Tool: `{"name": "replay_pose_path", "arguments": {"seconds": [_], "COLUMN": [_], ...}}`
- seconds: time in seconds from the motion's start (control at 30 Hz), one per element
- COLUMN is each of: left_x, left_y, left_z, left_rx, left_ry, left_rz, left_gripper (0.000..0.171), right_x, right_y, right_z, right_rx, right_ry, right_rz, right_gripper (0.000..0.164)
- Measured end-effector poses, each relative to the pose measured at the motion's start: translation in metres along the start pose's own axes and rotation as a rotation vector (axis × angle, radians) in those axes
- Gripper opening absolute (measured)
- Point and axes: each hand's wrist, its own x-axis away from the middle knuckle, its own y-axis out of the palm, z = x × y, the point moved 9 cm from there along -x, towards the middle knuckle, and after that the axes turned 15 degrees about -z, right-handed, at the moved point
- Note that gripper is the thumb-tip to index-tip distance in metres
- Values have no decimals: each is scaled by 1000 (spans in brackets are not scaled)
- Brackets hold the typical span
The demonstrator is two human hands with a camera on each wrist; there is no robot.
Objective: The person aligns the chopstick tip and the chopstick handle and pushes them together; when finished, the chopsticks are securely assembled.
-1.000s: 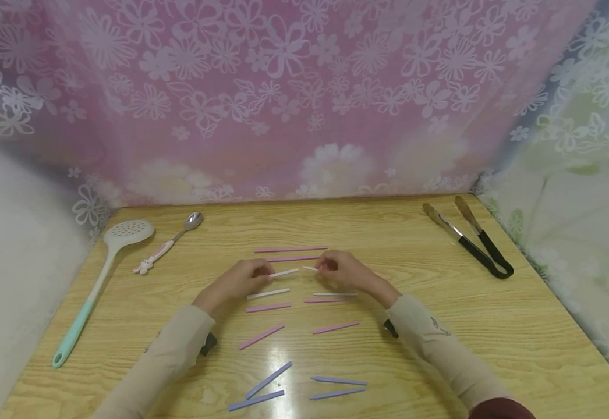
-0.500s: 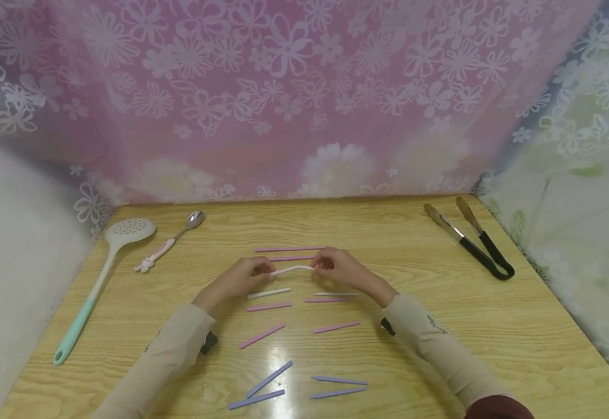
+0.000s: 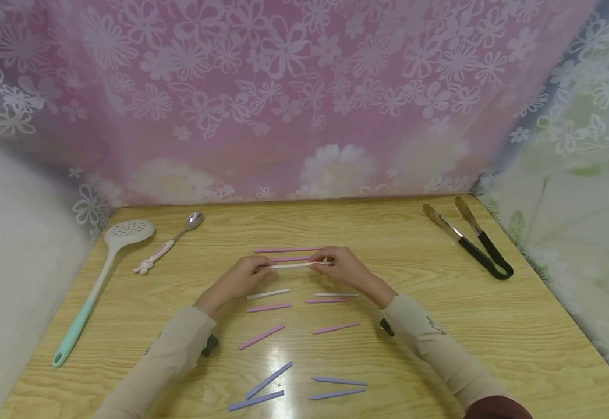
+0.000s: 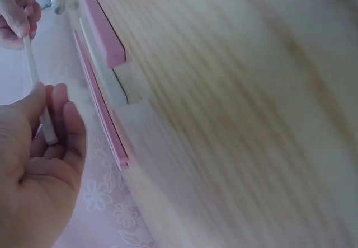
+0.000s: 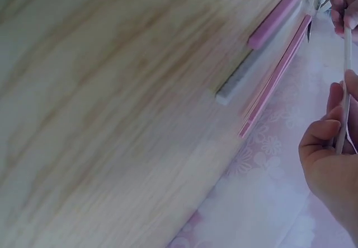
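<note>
Between my two hands stretches a thin white chopstick (image 3: 291,266), its two halves end to end in one nearly straight line. My left hand (image 3: 241,276) pinches its left part between thumb and fingers; the butt shows inside the curled fingers in the left wrist view (image 4: 50,133). My right hand (image 3: 338,267) grips the right part, whose end lies along the fingers in the right wrist view. Just beyond the hands lie two long pink chopsticks (image 3: 286,251). Nearer me are a short white piece (image 3: 268,294) on the left and another white piece (image 3: 336,294) on the right.
Short pink pieces (image 3: 269,307) and purple pieces (image 3: 256,400) lie in two columns towards me. A slotted skimmer (image 3: 128,231) and a rabbit-handled spoon (image 3: 162,250) are at the left, black-handled tongs (image 3: 474,250) at the right. A flowered cloth (image 3: 304,116) hangs behind the wooden table.
The two white halves, apart a second ago, met at an angle and now line up as one chopstick. My right hand has shifted slightly left and up.
</note>
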Motion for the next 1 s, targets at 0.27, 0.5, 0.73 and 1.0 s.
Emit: {"name": "replay_pose_path", "arguments": {"seconds": [0.27,0.5,0.73,1.0], "left_x": [1,6,9,11], "left_y": [-6,-9,-7,-6], "left_z": [8,20,26,26], "left_rx": [34,-64,-73,-70], "left_ry": [43,159,194,153], "left_rz": [70,158,223,249], "left_gripper": [30,26,23,22], "right_x": [5,8,7,7], "right_y": [-7,-6,-5,-3], "right_z": [-6,-18,-23,-27], "right_rx": [-23,4,43,56], "right_ry": [-39,-105,-129,-136], "right_rz": [56,84,114,123], "right_gripper": [13,13,11,11]}}
